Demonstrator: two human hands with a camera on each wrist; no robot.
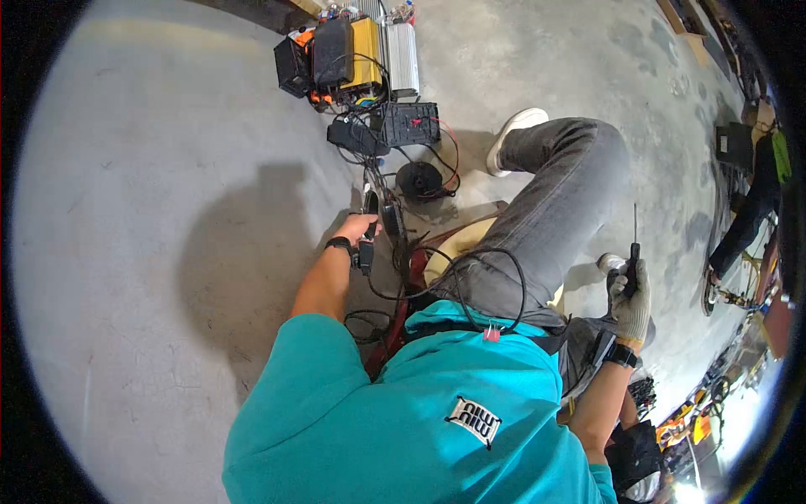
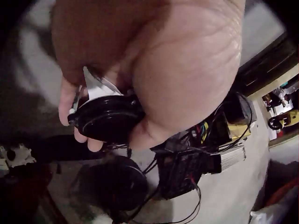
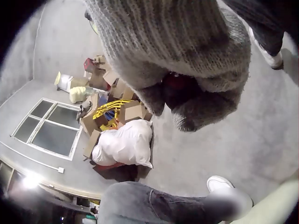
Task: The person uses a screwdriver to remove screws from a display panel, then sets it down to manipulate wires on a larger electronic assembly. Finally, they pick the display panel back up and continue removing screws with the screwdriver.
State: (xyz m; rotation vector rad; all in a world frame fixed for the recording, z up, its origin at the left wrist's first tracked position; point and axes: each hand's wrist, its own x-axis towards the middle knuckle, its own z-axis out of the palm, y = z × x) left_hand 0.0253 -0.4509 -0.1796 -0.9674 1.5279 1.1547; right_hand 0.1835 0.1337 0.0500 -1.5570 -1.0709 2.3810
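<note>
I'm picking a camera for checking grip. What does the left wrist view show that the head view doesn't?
Only the left wrist view: close up, the left hand curls its fingers round a round black part with a shiny metal tab. Only the head view: the gloved right hand gripping a thin dark tool upright, and the person's teal shirt. Both: the left hand, the black disc on the floor and the silver finned box.
</note>
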